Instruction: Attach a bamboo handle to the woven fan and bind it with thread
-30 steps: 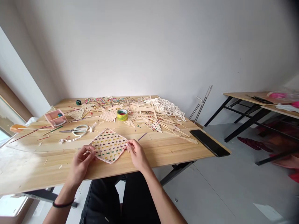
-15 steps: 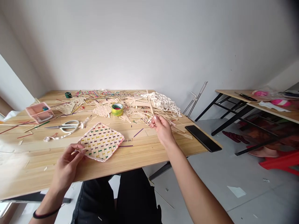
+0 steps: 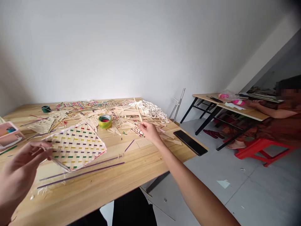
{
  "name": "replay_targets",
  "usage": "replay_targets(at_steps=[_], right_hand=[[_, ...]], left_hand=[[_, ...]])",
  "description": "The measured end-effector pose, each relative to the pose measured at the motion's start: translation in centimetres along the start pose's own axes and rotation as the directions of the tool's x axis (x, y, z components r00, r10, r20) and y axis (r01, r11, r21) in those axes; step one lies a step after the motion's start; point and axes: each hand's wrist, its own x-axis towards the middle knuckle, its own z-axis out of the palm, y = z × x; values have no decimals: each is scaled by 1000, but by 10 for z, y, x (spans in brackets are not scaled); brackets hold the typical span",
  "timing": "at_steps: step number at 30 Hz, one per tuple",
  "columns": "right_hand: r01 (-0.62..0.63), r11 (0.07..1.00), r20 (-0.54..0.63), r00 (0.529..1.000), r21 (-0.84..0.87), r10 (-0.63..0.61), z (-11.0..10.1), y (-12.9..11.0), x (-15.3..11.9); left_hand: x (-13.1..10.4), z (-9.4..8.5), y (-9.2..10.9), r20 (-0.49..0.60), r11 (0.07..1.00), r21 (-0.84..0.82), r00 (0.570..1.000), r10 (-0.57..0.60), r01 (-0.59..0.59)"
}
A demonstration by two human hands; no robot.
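Note:
My left hand pinches the left corner of a woven mat. The mat is pale, with yellow, green, purple and red dashes and a bound white-and-red edge. It is lifted at a tilt over the table, and two long purple strips lie below it. Stretched out to the right, my right hand has its fingers closed at the near edge of a pile of loose pale strips. Whatever sits between those fingertips is too small to make out.
A roll of yellow-green tape, a green roll and a pink box stand on the table. A black phone lies near the right edge. Beyond are another table, a red stool and a seated person.
The view has swung right, bringing the seated person into sight. My left hand has raised the mat off the table, uncovering the purple strips. My right hand stays by the pile, fingers closed.

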Motion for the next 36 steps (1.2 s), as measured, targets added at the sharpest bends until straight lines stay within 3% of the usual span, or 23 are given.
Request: replay_targets(at_steps=[3, 7, 10, 13, 17, 23, 27, 32, 36], right_hand=[[-7, 1000, -82, 997, -30, 4, -16, 11, 7], [-16, 995, -134, 991, -97, 3, -64, 19, 14], [-53, 980, -103, 994, -192, 34, -107, 23, 10], [-88, 945, 20, 995, -314, 100, -130, 28, -7], [-77, 889, 176, 969, -451, 173, -117, 40, -36], [-56, 873, 186, 968, -484, 165, -80, 49, -37], [-77, 906, 165, 974, -416, 158, -81, 29, -18], [-140, 955, 94, 981, -263, 170, -94, -10, 2], [-141, 990, -51, 989, -3, 140, -85, -36, 19]], left_hand=[[41, 8, 0, 24, 989, -147, 1000, -18, 21], [76, 26, -15, 15, 983, -178, 999, -53, 54], [81, 37, -35, 37, 977, -173, 993, -116, 121], [71, 42, -53, 122, 968, -133, 972, -198, 214], [49, 48, -56, 219, 939, -87, 926, -308, 333], [28, 57, -39, 349, 939, -153, 906, -239, 307], [24, 55, -34, 417, 939, -155, 882, -219, 306], [20, 52, -35, 562, 906, -162, 791, -242, 392], [16, 54, -32, 621, 894, -78, 723, -302, 441]])
